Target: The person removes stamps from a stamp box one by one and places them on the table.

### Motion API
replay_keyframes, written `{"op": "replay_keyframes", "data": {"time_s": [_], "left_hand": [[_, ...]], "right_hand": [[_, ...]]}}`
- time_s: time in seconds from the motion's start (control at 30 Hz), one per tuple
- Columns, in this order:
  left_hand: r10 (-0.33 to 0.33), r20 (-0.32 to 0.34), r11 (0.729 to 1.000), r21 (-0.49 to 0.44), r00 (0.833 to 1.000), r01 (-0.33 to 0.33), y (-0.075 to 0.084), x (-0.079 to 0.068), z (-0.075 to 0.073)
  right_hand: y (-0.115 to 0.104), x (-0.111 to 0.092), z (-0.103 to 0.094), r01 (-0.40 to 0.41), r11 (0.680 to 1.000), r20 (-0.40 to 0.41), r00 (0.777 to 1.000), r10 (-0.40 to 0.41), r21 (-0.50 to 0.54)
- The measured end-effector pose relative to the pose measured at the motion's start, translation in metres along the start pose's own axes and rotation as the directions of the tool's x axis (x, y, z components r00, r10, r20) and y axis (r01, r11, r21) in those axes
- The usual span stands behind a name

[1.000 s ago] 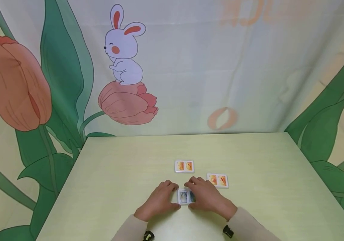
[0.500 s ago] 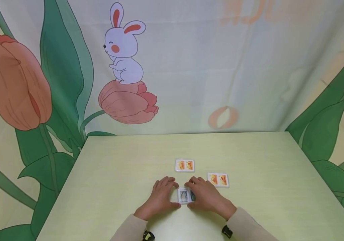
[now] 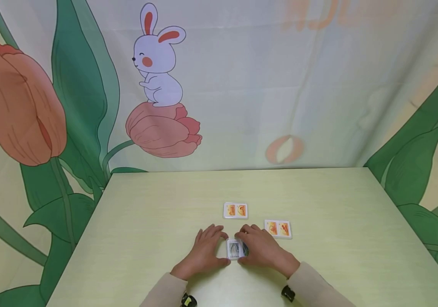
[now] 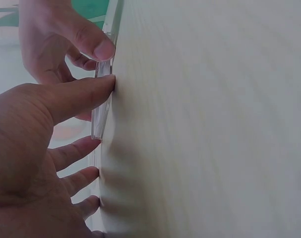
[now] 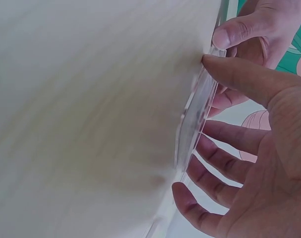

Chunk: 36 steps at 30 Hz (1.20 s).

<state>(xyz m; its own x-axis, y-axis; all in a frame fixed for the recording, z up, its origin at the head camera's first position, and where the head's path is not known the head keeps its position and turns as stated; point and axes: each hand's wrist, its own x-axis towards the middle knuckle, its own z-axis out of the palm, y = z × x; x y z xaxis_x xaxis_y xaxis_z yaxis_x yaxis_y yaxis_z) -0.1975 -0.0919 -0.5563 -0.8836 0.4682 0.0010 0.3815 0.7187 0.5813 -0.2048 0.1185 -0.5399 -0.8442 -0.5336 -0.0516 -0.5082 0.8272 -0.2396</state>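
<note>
Barely shifted, my left hand (image 3: pixel 205 251) and right hand (image 3: pixel 263 247) pinch a picture case (image 3: pixel 233 249), the right covering its three-o'clock side; orange-printed case (image 3: pixel 235 210) at twelve, matching case (image 3: pixel 278 229) at two.

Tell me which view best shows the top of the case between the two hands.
The head view: it looks down on the case and its printed face, though the right hand hides part. Both wrist views show only its clear edge side-on, with no print readable.

We see a pale wood-grain tabletop (image 3: pixel 157 204) against a whitish, creased fabric backdrop (image 3: pixel 234 85) printed with a rabbit (image 3: pixel 162 89), coral tulips (image 3: pixel 21 106) and tall green leaves (image 3: pixel 79 76).
</note>
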Motion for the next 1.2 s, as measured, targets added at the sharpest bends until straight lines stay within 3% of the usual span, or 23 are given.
{"op": "replay_keyframes", "data": {"time_s": [0.77,1.2], "left_hand": [[0.016,0.006,0.999,0.031,1.0,-0.016,-0.0022,-0.0003,0.0009],[0.017,0.011,0.999,0.039,1.0,-0.017,-0.0023,-0.0008,-0.0002]], "right_hand": [[-0.0003,0.0006,-0.0023,0.023,0.996,-0.037,0.999,-0.02,0.087],[0.0019,0.0,-0.0027,0.017,0.997,-0.058,0.998,-0.012,0.081]]}}
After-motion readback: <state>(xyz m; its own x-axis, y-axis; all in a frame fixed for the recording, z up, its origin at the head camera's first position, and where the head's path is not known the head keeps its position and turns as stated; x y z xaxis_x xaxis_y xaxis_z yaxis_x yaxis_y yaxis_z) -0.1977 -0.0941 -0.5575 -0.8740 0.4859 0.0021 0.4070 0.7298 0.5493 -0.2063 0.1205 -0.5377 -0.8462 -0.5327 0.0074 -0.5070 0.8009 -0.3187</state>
